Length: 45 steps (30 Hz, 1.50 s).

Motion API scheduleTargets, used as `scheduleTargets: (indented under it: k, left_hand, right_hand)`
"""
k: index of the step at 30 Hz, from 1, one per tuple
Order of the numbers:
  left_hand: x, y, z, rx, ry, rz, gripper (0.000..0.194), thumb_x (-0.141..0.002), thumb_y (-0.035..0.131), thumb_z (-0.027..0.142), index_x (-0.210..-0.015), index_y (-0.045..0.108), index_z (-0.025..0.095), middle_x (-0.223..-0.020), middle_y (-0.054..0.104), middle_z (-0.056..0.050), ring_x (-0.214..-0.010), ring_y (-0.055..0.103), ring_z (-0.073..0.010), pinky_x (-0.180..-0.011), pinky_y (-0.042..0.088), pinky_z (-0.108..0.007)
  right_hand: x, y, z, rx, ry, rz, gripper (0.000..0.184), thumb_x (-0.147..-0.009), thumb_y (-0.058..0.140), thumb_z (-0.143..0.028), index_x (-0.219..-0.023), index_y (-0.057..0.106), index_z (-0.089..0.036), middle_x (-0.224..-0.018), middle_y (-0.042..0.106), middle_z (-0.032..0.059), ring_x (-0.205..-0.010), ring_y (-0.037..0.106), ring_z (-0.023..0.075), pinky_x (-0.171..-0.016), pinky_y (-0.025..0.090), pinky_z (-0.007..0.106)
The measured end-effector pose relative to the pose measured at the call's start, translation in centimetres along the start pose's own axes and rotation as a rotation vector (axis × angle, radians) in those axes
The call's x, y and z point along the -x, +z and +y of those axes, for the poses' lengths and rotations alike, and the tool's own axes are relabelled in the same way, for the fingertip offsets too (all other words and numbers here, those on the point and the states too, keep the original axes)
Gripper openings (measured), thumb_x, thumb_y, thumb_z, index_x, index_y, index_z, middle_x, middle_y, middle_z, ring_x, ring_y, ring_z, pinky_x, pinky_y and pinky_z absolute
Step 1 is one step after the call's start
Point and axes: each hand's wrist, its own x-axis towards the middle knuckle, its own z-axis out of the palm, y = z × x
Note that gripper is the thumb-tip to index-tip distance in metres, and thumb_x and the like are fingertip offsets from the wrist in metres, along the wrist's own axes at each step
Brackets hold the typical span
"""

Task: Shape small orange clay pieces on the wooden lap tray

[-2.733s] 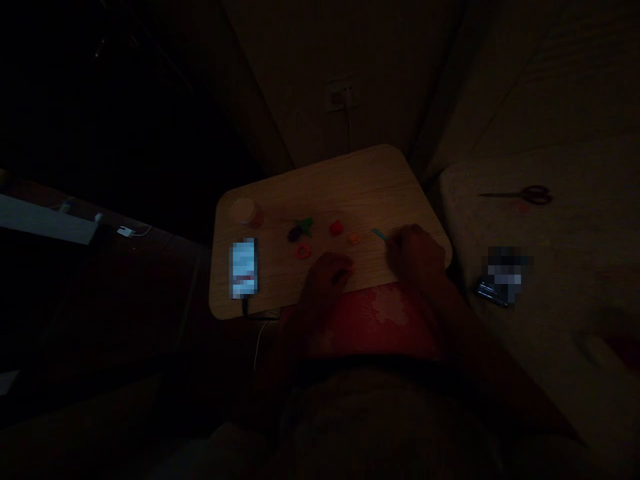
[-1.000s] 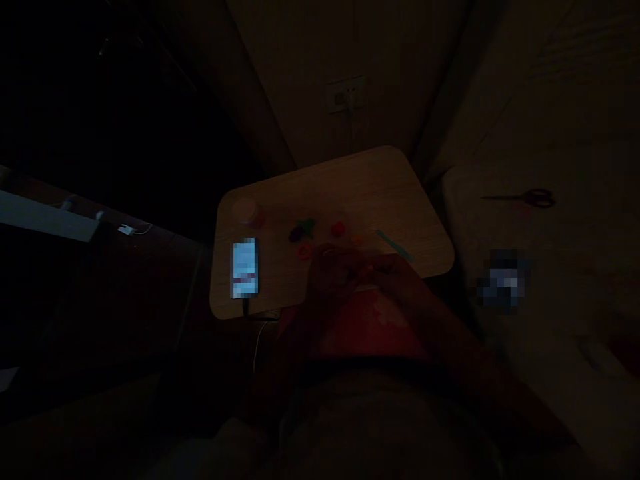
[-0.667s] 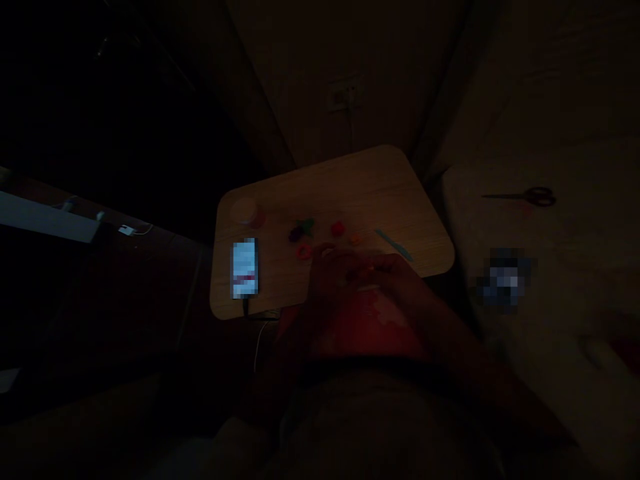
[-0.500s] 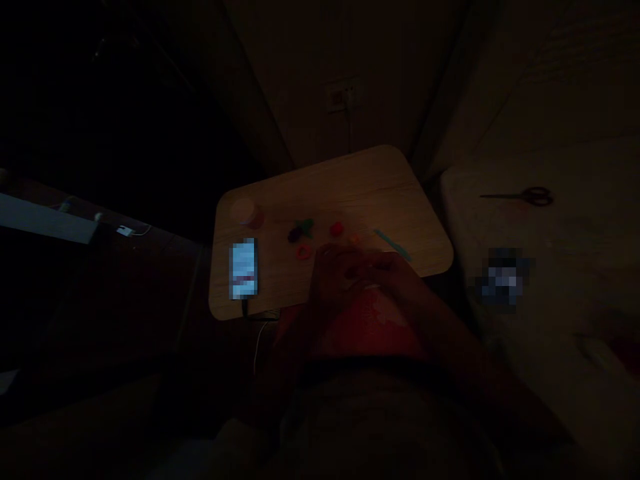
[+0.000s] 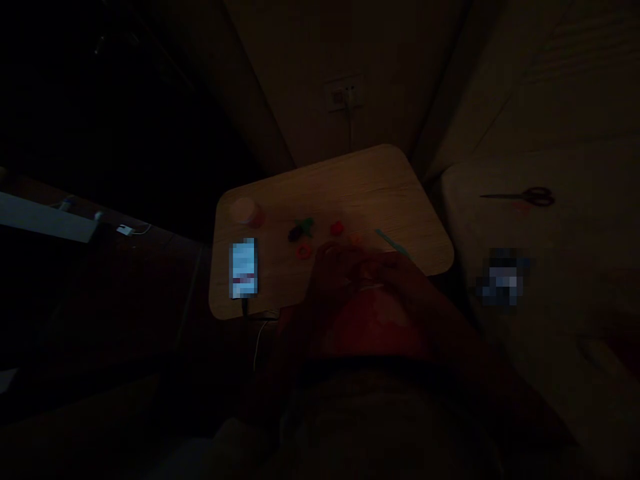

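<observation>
The scene is very dark. My left hand (image 5: 331, 268) and my right hand (image 5: 399, 275) meet at the near edge of a small wooden table (image 5: 360, 173), fingers curled inward. Between them shows a small orange-red piece (image 5: 367, 269), whose kind I cannot make out. A thin pale strip (image 5: 371, 287) lies just below the fingers. Beyond my hands are a red lump (image 5: 337, 228) and an orange lump (image 5: 354, 238). A teal stick (image 5: 393, 243) lies by my right hand. Left of my hands are a red ring (image 5: 303, 251), a green piece (image 5: 306, 225) and a dark piece (image 5: 295, 234).
A lit phone (image 5: 243, 269) with a cable lies on the table's left side, below a round tub (image 5: 244, 211). On a pale surface to the right are scissors (image 5: 525, 196) and a blurred object (image 5: 503, 280). A wall socket (image 5: 344, 95) holds a plug behind the table.
My right hand has shifted slightly and its fingers have drawn back from the left, so more of the orange-red piece shows between them. The things on the table stay put.
</observation>
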Motion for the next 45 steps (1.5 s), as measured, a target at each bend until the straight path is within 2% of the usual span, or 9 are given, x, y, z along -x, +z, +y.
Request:
scheduleTargets:
  k: [6, 9, 15, 19, 23, 29, 35, 39, 45]
  left_hand:
    - [-0.2, -0.7, -0.5, -0.133, 0.09, 0.039, 0.021, -0.106, 0.06, 0.041, -0.114, 0.076, 0.029, -0.115, 0.083, -0.002, -0.106, 0.076, -0.0214, -0.116, 0.048, -0.047]
    - [-0.2, -0.8, -0.6, -0.138, 0.145, 0.03, 0.02, -0.107, 0.059, 0.035, -0.108, 0.078, 0.029, -0.111, 0.084, -0.001, -0.107, 0.076, -0.0208, -0.115, 0.047, -0.048]
    - [-0.7, -0.6, 0.0, -0.051, 0.108, 0.029, 0.023, -0.105, 0.062, 0.044, -0.107, 0.079, 0.028, -0.122, 0.081, -0.005, -0.119, 0.072, -0.0242, -0.105, 0.053, -0.046]
    - [-1.0, -0.7, 0.7, -0.004, 0.063, 0.06, 0.018, -0.103, 0.065, 0.04, -0.104, 0.076, 0.025, -0.114, 0.081, -0.005, -0.11, 0.073, -0.0224, -0.1, 0.053, -0.043]
    - [-0.9, -0.6, 1.1, -0.092, 0.041, 0.082, 0.011, -0.101, 0.068, 0.033, -0.097, 0.072, 0.023, -0.11, 0.08, -0.004, -0.106, 0.072, -0.0223, -0.102, 0.05, -0.044]
    - [-0.7, -0.4, 1.0, -0.135, -0.009, 0.094, 0.013, -0.101, 0.067, 0.035, -0.101, 0.073, 0.023, -0.116, 0.08, -0.007, -0.109, 0.071, -0.024, -0.103, 0.05, -0.046]
    - [-0.5, -0.1, -0.4, 0.029, 0.009, 0.041, 0.025, -0.103, 0.065, 0.046, -0.107, 0.079, 0.027, -0.107, 0.084, -0.005, -0.107, 0.075, -0.0236, -0.103, 0.052, -0.047]
    - [-0.4, -0.1, -0.8, -0.058, 0.044, 0.043, 0.024, -0.104, 0.065, 0.045, -0.102, 0.081, 0.029, -0.104, 0.086, -0.002, -0.108, 0.076, -0.0238, -0.107, 0.049, -0.049]
    - [-0.6, 0.1, -0.4, -0.055, 0.08, 0.058, 0.023, -0.105, 0.064, 0.042, -0.113, 0.081, 0.029, -0.112, 0.085, -0.003, -0.11, 0.076, -0.0228, -0.106, 0.051, -0.047]
  right_hand:
    - [0.2, 0.7, -0.4, 0.007, 0.013, -0.041, 0.034, -0.077, 0.091, -0.055, -0.089, 0.087, -0.023, -0.086, 0.083, 0.0047, -0.082, 0.074, 0.0206, -0.084, 0.056, 0.035]
    - [0.2, 0.6, -0.2, 0.024, -0.003, -0.004, 0.031, -0.071, 0.095, -0.051, -0.08, 0.085, -0.024, -0.081, 0.081, 0.0032, -0.077, 0.071, 0.0197, -0.08, 0.055, 0.034]
    - [0.0, 0.2, 0.3, 0.0, 0.012, 0.064, 0.042, -0.071, 0.093, -0.062, -0.067, 0.08, -0.022, -0.07, 0.076, 0.0036, -0.07, 0.068, 0.019, -0.074, 0.055, 0.034]
    - [0.1, 0.7, 0.1, -0.016, -0.012, 0.073, 0.042, -0.071, 0.093, -0.061, -0.08, 0.084, -0.022, -0.083, 0.081, 0.0053, -0.081, 0.072, 0.0208, -0.079, 0.058, 0.033]
    - [0.1, 0.9, 0.1, -0.022, 0.006, 0.052, 0.037, -0.069, 0.097, -0.05, -0.09, 0.084, -0.022, -0.09, 0.082, 0.0043, -0.081, 0.073, 0.0198, -0.079, 0.059, 0.034]
    - [0.0, 0.9, 0.5, 0.009, -0.006, 0.126, 0.03, -0.076, 0.093, -0.049, -0.087, 0.086, -0.022, -0.085, 0.082, 0.004, -0.08, 0.074, 0.0196, -0.081, 0.058, 0.034]
    - [0.2, 1.1, 0.1, 0.061, -0.052, 0.043, 0.03, -0.081, 0.088, -0.053, -0.088, 0.087, -0.024, -0.09, 0.084, 0.0052, -0.086, 0.075, 0.0222, -0.088, 0.059, 0.037]
    - [0.2, 1.0, -0.2, 0.121, -0.054, 0.036, 0.03, -0.078, 0.091, -0.051, -0.092, 0.088, -0.024, -0.089, 0.084, 0.0045, -0.085, 0.075, 0.0229, -0.086, 0.059, 0.038]
    - [0.2, 0.8, -0.4, 0.106, -0.054, 0.039, 0.025, -0.078, 0.091, -0.048, -0.085, 0.087, -0.024, -0.087, 0.084, 0.0041, -0.083, 0.075, 0.0212, -0.085, 0.058, 0.036]
